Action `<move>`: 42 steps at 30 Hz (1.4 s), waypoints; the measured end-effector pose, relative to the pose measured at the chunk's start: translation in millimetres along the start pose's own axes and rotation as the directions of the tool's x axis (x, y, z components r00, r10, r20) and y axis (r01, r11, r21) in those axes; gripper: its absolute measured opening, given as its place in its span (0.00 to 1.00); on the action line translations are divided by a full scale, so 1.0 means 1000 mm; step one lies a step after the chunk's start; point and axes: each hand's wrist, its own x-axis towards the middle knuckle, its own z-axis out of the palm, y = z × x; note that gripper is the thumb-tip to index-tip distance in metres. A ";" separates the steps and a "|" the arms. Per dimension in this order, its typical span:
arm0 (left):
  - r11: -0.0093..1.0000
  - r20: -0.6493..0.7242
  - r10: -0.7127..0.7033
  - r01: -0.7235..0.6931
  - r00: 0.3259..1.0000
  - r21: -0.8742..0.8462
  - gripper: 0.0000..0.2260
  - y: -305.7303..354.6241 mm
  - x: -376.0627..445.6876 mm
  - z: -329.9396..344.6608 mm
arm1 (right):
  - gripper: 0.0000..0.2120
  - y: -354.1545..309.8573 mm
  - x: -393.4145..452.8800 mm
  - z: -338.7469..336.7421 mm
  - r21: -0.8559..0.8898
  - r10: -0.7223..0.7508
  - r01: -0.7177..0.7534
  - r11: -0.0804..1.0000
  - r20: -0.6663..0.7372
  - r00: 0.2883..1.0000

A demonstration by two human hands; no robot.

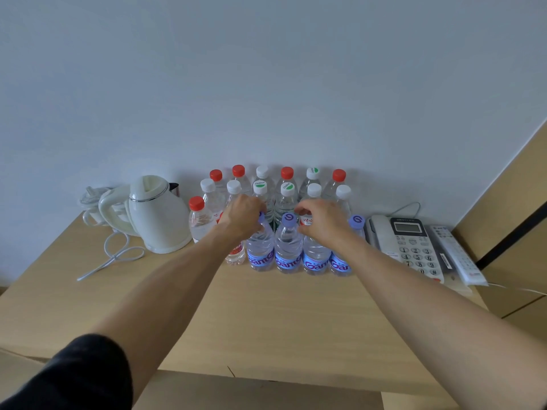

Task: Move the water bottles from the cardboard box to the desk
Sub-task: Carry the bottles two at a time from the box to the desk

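Note:
Several water bottles stand in rows on the wooden desk [266, 315] against the wall. The front row has blue-labelled bottles with purple caps. My left hand [242, 216] grips the top of the leftmost blue-labelled bottle [260, 250]. My right hand [322, 218] curls over the cap of another blue-labelled bottle [315, 255] two places to the right. Between them stands a free purple-capped bottle [288, 247]. Behind are bottles with red caps [196, 203] and white caps [313, 189]. A strip of cardboard [236, 392], perhaps the box, shows below the desk's front edge.
A white electric kettle [157, 214] with its cord [115, 255] sits left of the bottles. A desk telephone [408, 244] and a remote control [457, 255] lie to the right. A wooden panel [509, 220] rises at the far right.

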 end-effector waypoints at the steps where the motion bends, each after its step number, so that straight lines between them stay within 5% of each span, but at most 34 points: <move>1: 1.000 0.001 -0.005 0.005 1.000 -0.005 0.14 0.000 0.001 -0.001 | 0.20 -0.001 0.000 0.000 -0.004 -0.002 0.002 1.000 0.004 1.000; 18: 0.997 0.046 -0.068 0.066 0.997 0.030 0.16 -0.003 -0.002 -0.003 | 0.17 0.013 -0.002 0.000 0.063 0.021 -0.020 0.998 -0.023 1.000; 21: 0.979 -0.093 -0.011 0.030 0.996 0.200 0.12 0.009 -0.004 -0.010 | 0.19 0.018 -0.003 -0.005 0.033 0.051 -0.050 0.998 -0.023 0.998; 23: 0.988 -0.174 0.040 -0.013 0.984 0.154 0.13 0.026 -0.002 -0.014 | 0.18 0.022 -0.003 -0.006 -0.004 0.064 -0.064 0.998 -0.009 0.998; 27: 0.997 -0.027 0.067 -0.068 0.997 -0.033 0.23 0.058 0.005 -0.006 | 0.16 0.027 -0.003 -0.006 -0.036 0.090 -0.088 0.995 0.036 0.995; 42: 0.999 0.060 0.016 -0.013 0.998 -0.038 0.16 0.053 0.020 0.005 | 0.10 0.029 -0.001 0.001 -0.052 0.146 -0.145 0.988 0.008 0.989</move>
